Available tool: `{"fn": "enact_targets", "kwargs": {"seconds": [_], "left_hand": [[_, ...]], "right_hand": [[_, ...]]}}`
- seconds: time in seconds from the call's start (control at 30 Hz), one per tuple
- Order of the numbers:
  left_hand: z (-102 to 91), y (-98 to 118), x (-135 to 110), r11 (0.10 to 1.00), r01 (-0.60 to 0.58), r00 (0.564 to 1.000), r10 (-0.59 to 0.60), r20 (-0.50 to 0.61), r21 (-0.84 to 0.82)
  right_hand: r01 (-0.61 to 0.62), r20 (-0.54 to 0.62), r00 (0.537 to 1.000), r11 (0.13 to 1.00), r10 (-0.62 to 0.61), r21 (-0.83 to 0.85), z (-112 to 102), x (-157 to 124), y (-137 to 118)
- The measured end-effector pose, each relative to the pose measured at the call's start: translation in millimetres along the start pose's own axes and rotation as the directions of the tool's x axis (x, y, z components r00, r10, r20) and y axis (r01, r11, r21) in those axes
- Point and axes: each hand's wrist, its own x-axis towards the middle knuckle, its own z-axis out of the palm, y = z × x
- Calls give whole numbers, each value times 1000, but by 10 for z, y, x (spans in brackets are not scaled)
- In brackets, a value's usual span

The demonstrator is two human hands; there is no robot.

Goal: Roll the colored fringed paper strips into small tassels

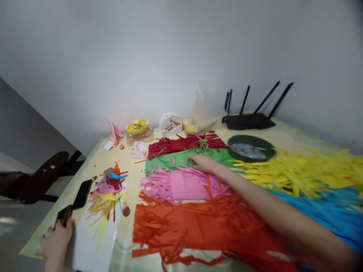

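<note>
My right hand (202, 162) reaches across the table onto a green fringed paper strip (167, 160), its fingers slightly bent and apart. Just nearer lies a pink fringed strip (185, 185), with an orange one (181, 223) below that. A dark red fringed strip (181, 145) is laid beyond the green. At the left table edge my left hand (56, 240) rests with spread fingers, its fingertips touching a small dark phone-like object (64, 214). A black phone (82, 193) lies just past it.
Multicoloured paper scraps (109, 192) lie on a white sheet (95, 241). Yellow (306, 170) and blue fringe (331, 211) cover the right side. A dark bowl (251, 148) holds clear plastic. Behind stand a black router (248, 121), a plastic bag (204, 113) and a yellow dish (137, 128).
</note>
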Motion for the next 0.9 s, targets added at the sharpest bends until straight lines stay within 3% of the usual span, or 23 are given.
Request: {"fn": "enact_targets", "kwargs": {"seconds": [0.07,0.1,0.13,0.2,0.27,0.33,0.37,0.43,0.5,0.57,0.63,0.73,0.9], "left_hand": [[-164,337,11,996,-87,993,85,-78,-19],[-267,603,-30,969,-240,962,228,-148,-67],[-370,927,-110,888,-435,894,407,-189,-149],[-542,1699,-382,643,-701,712,658,-245,-310],[-619,2529,-762,392,-814,521,820,-239,-428],[-573,3292,-1169,163,-838,244,966,-90,-520],[-506,3617,-1357,109,-836,161,986,-51,-537],[-316,4117,-1657,54,-833,63,998,3,-551],[-103,4411,-1836,55,-835,24,998,63,-548],[80,4536,-1903,83,-842,30,994,108,-534],[208,4557,-1899,111,-848,52,991,127,-518],[305,4528,-1852,128,-852,66,988,137,-508],[334,4528,-1822,131,-856,57,985,161,-499]], "right_hand": [[68,22,997,998,-68,3,-21,-113,-4],[105,35,994,994,-105,8,-32,-178,-15],[141,49,989,990,-141,16,-41,-245,-33],[192,78,978,981,-194,32,-51,-378,-78],[199,100,974,979,-202,42,-58,-499,-111],[169,106,979,984,-173,50,-77,-597,-100],[143,103,984,988,-149,57,-96,-635,-73],[77,83,993,993,-84,84,-152,-686,12],[-9,33,999,993,5,114,-226,-701,105],[-99,-52,993,986,107,134,-300,-675,147],[-157,-149,972,976,180,150,-354,-614,98],[-144,-241,953,974,184,173,-379,-497,-129],[-90,-233,963,976,136,198,-277,-391,-461]]}}
